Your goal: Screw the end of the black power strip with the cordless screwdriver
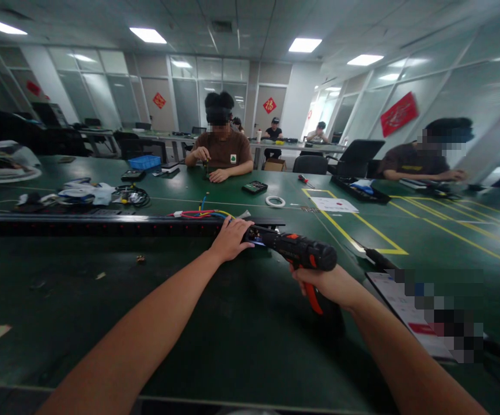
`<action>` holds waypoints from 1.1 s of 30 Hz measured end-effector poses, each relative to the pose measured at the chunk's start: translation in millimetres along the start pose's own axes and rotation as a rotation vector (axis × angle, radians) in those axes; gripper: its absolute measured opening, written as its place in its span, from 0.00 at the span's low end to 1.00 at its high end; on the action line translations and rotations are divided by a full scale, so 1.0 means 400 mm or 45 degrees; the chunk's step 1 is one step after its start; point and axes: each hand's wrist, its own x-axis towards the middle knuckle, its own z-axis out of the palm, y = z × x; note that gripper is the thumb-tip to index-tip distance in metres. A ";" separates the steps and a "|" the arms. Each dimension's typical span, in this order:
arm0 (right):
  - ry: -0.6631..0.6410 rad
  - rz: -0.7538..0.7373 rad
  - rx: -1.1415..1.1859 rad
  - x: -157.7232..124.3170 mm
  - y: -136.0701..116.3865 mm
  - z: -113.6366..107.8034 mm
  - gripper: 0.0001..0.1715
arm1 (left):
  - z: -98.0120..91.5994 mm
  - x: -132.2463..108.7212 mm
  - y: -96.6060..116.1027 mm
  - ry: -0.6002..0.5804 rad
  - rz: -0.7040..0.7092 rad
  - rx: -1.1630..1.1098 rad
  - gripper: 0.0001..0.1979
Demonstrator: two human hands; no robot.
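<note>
A long black metal strip with a row of small red marks lies across the table, its right end beneath my left hand. The fingers of that hand curl over the end and the thumb is at the front. Red, yellow and blue wires rise behind the strip beside the hand. My right hand is wrapped around the handle of a black and orange cordless drill. The drill points left, its nose at the strip's open end. The exact spot its bit touches is hidden.
On the green table are a white tape ring, a screwdriver, a paper sheet and a soldering iron. A clipboard lies right. Cables and a blue basket stand back left. People sit opposite.
</note>
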 end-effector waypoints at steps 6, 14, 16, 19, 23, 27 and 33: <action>-0.021 -0.024 0.036 0.000 -0.002 0.001 0.08 | 0.003 0.000 -0.002 0.004 0.005 0.010 0.32; -0.006 0.020 0.053 -0.002 -0.002 0.001 0.09 | 0.001 -0.001 0.001 0.010 -0.002 0.001 0.31; 0.015 0.048 0.074 -0.002 -0.004 0.004 0.11 | 0.003 -0.001 0.001 0.012 -0.006 -0.004 0.31; 0.025 0.072 0.095 -0.001 -0.007 0.007 0.13 | 0.006 0.000 0.001 0.012 -0.004 -0.005 0.31; 0.022 0.074 0.091 -0.003 -0.011 0.009 0.16 | 0.007 0.000 -0.001 0.014 -0.008 -0.007 0.32; 0.020 0.073 0.094 -0.009 -0.018 0.010 0.18 | 0.004 0.000 -0.001 0.010 -0.011 -0.015 0.31; 0.023 0.084 0.117 -0.010 -0.020 0.008 0.17 | 0.006 0.001 -0.001 0.008 -0.013 -0.015 0.31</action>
